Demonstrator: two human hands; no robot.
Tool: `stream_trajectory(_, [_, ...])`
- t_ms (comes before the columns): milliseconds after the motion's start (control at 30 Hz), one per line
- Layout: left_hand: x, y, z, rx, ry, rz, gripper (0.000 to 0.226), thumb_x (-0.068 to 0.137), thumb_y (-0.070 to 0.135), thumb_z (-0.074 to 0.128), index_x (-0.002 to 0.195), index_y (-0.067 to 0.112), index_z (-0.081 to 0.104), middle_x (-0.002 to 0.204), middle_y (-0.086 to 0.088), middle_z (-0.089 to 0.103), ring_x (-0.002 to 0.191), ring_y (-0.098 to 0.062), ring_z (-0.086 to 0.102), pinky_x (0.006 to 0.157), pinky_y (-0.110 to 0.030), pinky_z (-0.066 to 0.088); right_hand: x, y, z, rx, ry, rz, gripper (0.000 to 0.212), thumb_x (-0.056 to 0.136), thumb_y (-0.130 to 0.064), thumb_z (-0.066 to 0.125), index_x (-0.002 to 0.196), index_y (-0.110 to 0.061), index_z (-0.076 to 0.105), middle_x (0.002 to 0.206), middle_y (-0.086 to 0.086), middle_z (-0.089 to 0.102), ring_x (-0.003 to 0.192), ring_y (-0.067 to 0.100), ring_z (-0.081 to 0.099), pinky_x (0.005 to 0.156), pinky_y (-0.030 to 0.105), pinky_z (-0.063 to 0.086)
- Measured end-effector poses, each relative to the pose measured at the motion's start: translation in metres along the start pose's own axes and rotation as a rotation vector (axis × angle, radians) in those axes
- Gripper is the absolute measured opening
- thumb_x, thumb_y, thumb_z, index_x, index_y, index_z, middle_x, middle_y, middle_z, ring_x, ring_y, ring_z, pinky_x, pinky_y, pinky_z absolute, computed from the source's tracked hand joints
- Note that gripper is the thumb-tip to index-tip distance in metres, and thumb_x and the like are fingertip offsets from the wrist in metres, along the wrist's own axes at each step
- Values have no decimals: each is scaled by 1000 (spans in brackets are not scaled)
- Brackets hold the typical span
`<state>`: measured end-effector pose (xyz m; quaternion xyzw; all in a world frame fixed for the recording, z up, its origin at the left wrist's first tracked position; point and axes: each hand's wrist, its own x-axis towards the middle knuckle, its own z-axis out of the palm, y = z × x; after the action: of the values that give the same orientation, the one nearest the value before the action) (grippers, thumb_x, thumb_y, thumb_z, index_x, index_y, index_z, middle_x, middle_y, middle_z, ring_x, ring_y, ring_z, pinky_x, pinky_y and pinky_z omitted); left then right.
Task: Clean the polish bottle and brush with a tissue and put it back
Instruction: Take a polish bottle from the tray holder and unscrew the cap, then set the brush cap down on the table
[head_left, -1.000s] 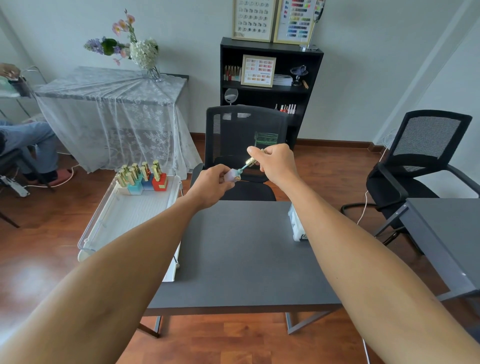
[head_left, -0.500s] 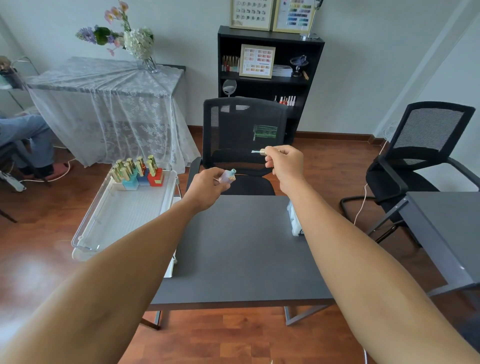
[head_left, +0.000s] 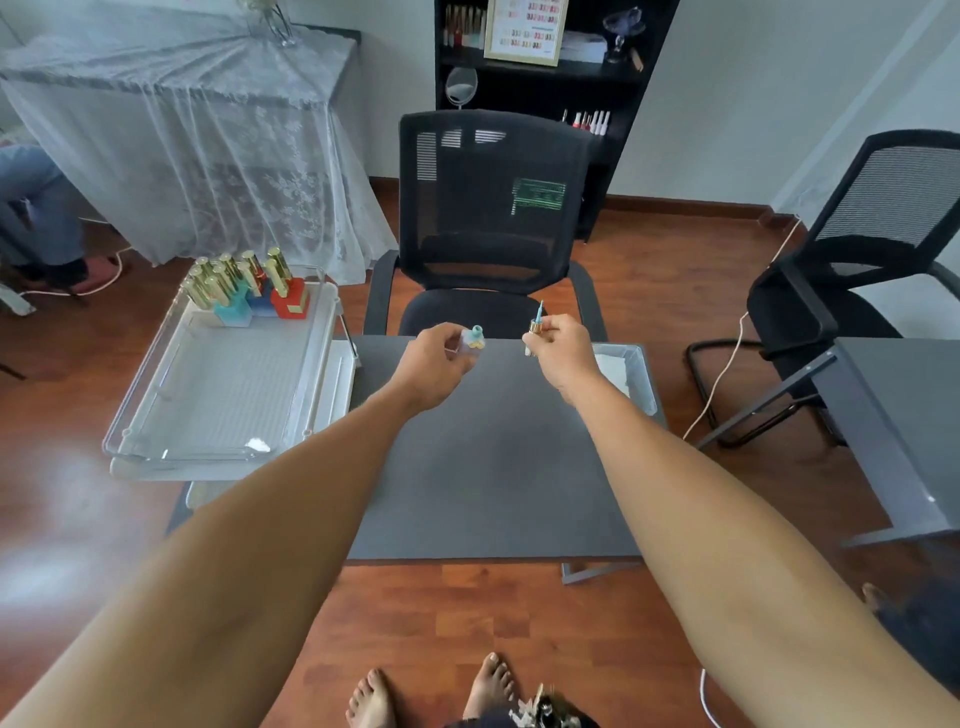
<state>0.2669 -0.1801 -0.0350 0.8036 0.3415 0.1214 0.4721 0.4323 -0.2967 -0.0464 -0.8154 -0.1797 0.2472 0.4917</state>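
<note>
My left hand (head_left: 434, 358) grips a small clear polish bottle (head_left: 471, 340) with a light-blue neck, its opening turned toward me, above the far edge of the dark grey table (head_left: 493, 467). My right hand (head_left: 563, 353) pinches the gold cap of the brush (head_left: 537, 318), whose blue-tipped bristles point up. The two hands are a short gap apart. A tissue box (head_left: 626, 371) lies on the table just right of my right wrist, partly hidden by it.
A clear tray (head_left: 208, 415) on a cart at the left holds several gold-capped polish bottles (head_left: 244, 283) at its far end. A black mesh chair (head_left: 488, 234) faces the table's far side. A second chair (head_left: 872, 249) and another grey table (head_left: 914, 426) stand at the right.
The brush has come out of the bottle and now points up. My hands have drawn apart and lowered toward the table. The camera has tilted down.
</note>
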Motion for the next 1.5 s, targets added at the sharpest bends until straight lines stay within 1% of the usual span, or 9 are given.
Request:
stream_trajectory(200, [-1, -32, 33, -49, -1, -127, 29, 100, 31, 71, 125, 17, 67, 108, 4, 71, 86, -6, 69, 60, -17, 45, 6, 51, 12, -208, 12, -34, 16, 102, -10, 63, 117, -12, 58, 108, 4, 67, 92, 22, 62, 62, 17, 40])
stream_trajectory(333, [0, -51, 46, -63, -12, -157, 17, 96, 32, 74, 109, 23, 66, 105, 8, 71, 94, -13, 72, 63, -17, 46, 13, 82, 18, -265, -4, -20, 13, 102, -7, 61, 112, -14, 58, 108, 7, 69, 96, 29, 65, 75, 32, 49])
stream_trajectory(500, [1, -65, 59, -84, -60, -188, 28, 98, 25, 73, 123, 17, 66, 120, 2, 70, 99, -19, 74, 67, -21, 52, 17, 112, 24, -328, -43, 4, 11, 100, -5, 58, 108, -13, 58, 106, 10, 71, 96, 36, 67, 83, 47, 57])
stream_trajectory(900, [5, -72, 76, -70, -79, -195, 25, 101, 22, 70, 125, 16, 66, 121, 2, 69, 100, -18, 74, 68, -19, 53, 17, 135, 30, -339, -79, 12, 13, 98, -3, 55, 106, -12, 60, 100, 8, 73, 91, 35, 65, 71, 37, 46])
stream_trajectory(1033, [7, -70, 78, -61, -95, -196, 24, 101, 24, 70, 123, 17, 67, 121, 4, 69, 98, -17, 74, 67, -17, 51, 16, 136, 28, -294, -106, 29, 21, 95, 4, 56, 112, -7, 60, 99, 6, 69, 95, 35, 68, 76, 36, 50])
stream_trajectory(1200, [9, -66, 80, -48, -97, -185, 23, 100, 24, 71, 122, 17, 67, 120, 5, 69, 98, -17, 74, 65, -15, 50, 14, 134, 18, -266, -129, 63, 46, 95, 7, 49, 139, -7, 53, 124, 15, 63, 106, 34, 67, 91, 35, 51])
stream_trajectory(1300, [10, -60, 81, -37, -110, -168, 24, 101, 22, 70, 123, 15, 67, 122, 2, 69, 99, -19, 74, 69, -18, 52, 5, 128, 9, -231, -53, 35, 48, 97, 1, 52, 143, -11, 51, 128, 10, 59, 101, 25, 64, 85, 30, 49])
stream_trajectory(1367, [10, -54, 83, -33, -115, -162, 24, 101, 22, 69, 124, 14, 67, 122, 1, 69, 98, -19, 73, 70, -20, 52, -5, 126, 0, -221, 37, -59, 42, 96, -2, 54, 138, -9, 56, 119, 6, 60, 94, 19, 59, 81, 23, 42])
stream_trajectory(1500, [13, -45, 91, -27, -122, -156, 22, 101, 18, 68, 122, 13, 67, 123, 0, 69, 90, -16, 70, 63, -20, 50, -11, 121, -30, -202, 245, -269, 20, 101, -8, 57, 119, -3, 65, 96, 7, 67, 83, 19, 58, 75, 27, 45])
